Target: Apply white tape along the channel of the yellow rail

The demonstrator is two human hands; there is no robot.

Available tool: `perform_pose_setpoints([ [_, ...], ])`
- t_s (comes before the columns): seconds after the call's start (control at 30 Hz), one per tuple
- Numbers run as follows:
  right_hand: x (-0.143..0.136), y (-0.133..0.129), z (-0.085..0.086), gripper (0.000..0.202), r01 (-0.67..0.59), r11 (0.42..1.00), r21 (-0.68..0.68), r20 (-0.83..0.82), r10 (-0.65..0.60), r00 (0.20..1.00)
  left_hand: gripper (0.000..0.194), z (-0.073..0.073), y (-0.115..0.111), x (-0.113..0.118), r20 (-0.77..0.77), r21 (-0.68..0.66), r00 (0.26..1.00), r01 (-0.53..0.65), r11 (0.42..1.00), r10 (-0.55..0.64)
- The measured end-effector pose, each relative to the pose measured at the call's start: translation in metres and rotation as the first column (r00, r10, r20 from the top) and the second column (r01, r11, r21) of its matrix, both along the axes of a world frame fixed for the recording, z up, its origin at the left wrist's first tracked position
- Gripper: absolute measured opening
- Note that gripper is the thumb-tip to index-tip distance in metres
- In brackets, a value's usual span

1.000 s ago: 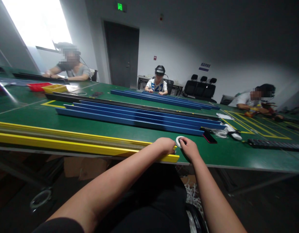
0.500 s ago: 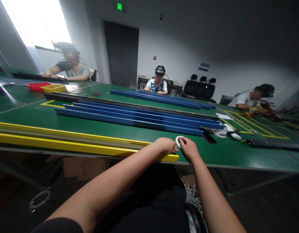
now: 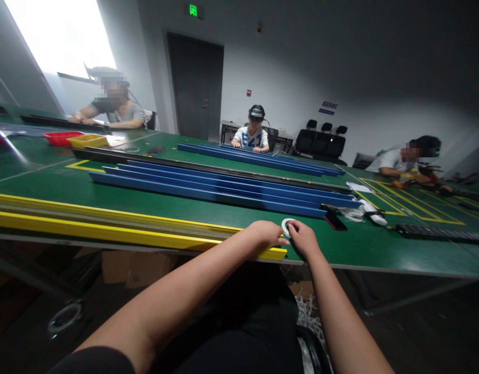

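Observation:
A white roll of tape (image 3: pixel 285 227) stands on edge at the end of the yellow channel. My right hand (image 3: pixel 303 238) is closed on its right side, thumb and fingers pressed to the ring. My left hand (image 3: pixel 268 234) is over the right end of the long yellow channel (image 3: pixel 118 226), close to the roll. Its visible fingers reach out to the right, apart from each other; the rest are hidden behind the hand.
Several blue channels (image 3: pixel 208 193) and a black channel (image 3: pixel 146 161) lie beyond. Right of them are a phone (image 3: pixel 334 219), a white device (image 3: pixel 373 213) and a black strip (image 3: pixel 437 231). Red (image 3: pixel 62 138) and yellow bins (image 3: pixel 87 141) stand far left. Three people sit around the table.
The fingers of my left hand have straightened out to the right, towards the tape roll. My right hand and the roll are nearly still.

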State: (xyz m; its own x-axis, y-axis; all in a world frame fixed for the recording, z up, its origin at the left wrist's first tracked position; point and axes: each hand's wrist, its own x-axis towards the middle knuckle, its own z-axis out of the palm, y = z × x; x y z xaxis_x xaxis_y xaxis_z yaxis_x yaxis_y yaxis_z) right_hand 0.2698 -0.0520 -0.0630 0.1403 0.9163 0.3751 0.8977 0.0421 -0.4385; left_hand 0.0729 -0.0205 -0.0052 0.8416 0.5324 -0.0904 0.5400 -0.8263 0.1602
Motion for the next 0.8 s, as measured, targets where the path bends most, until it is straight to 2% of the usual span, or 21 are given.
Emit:
perform_pose_setpoints([
  [0.37, 0.0, -0.001, 0.0, 0.032, -0.005, 1.0, 0.012, 0.002, 0.005, 1.0, 0.052, 0.0033, -0.0047, 0.0001, 0.015, -0.001, 1.0, -0.019, 1.0, 0.019],
  [0.53, 0.0001, -0.0013, 0.0, 0.031, -0.005, 1.0, 0.011, 0.004, 0.005, 1.0, 0.056, 0.0014, -0.0037, 0.0003, 0.023, 0.007, 0.999, -0.05, 0.999, 0.05],
  [0.8, -0.0006, -0.0007, 0.0006, 0.029, -0.003, 1.0, 0.01, -0.002, 0.003, 1.0, 0.048, -0.0019, -0.0023, 0.0034, 0.022, 0.015, 0.999, -0.044, 0.999, 0.043],
])
